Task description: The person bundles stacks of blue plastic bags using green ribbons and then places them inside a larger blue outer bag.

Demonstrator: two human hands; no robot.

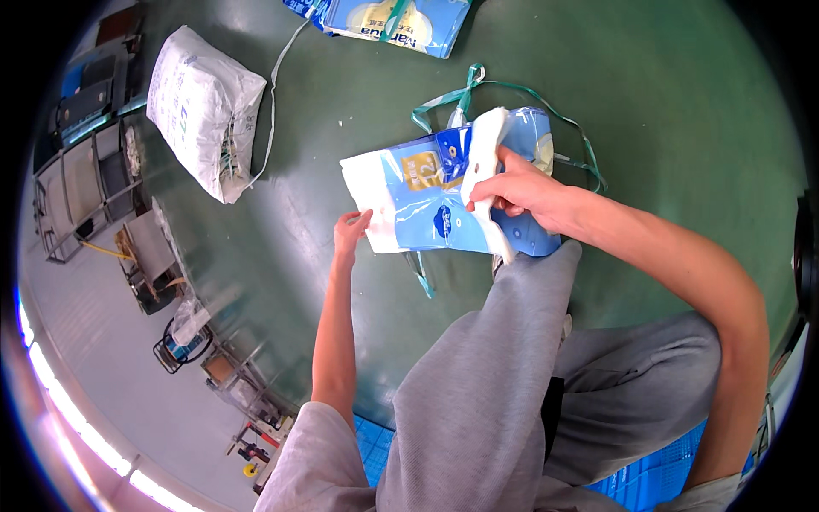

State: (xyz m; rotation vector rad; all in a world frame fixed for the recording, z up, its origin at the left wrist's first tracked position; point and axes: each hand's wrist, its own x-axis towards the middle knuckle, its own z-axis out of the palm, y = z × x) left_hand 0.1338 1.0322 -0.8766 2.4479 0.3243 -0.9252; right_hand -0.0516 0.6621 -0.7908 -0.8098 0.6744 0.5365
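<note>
In front of me lies a flat, glossy blue-and-white printed plastic bag point(418, 196), apparently part of a stack whose layers I cannot count. My left hand point(351, 230) pinches its white left edge between thumb and fingers. Near the other end, my right hand point(527, 189) is closed on a raised white fold point(485, 162) of the plastic. More blue printed plastic point(531, 136) shows beyond that fold, partly behind my right hand. Green strapping point(520, 88) loops loosely at the far side, and another strip end point(422, 277) pokes out at the near side.
A bulging white woven sack point(205, 111) stands at the far left, with a pale cord point(275, 94) beside it. Another strapped bundle of blue printed bags point(401, 26) lies at the far edge. Carts and frames point(90, 188) line the left. Blue plastic crate point(657, 465) is beneath me.
</note>
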